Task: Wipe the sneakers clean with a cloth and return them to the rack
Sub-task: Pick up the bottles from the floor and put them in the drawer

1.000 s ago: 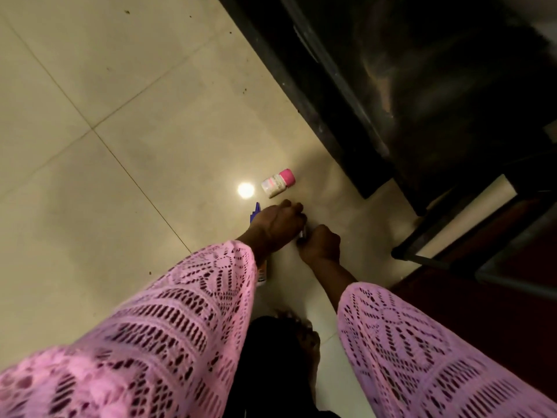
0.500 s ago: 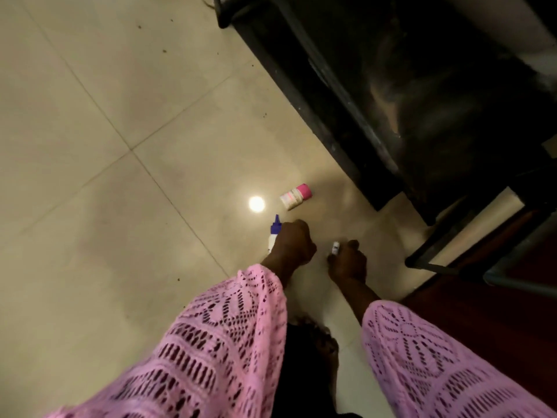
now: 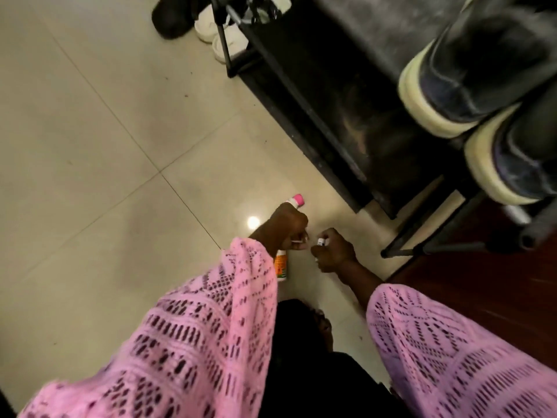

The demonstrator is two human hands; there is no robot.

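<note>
My left hand hovers low over the tiled floor with its fingers curled into a fist. A pale sliver shows at its fingertips, and I cannot tell whether it is held. My right hand, just to the right of it, grips a small white-tipped vial. The two hands are a little apart. Two dark sneakers with cream soles stand on the black shoe rack at the upper right. No cloth is visible.
A spray bottle with an orange label lies under my left wrist. A pink-capped bottle peeks out behind that hand. White sneakers and a black shoe sit at the rack's far end. Red-brown flooring lies to the right.
My hands, pressed together over the small vial a second ago, have drawn apart, and the right one keeps the vial. My view has tilted up, bringing the rack's sneakers into sight.
</note>
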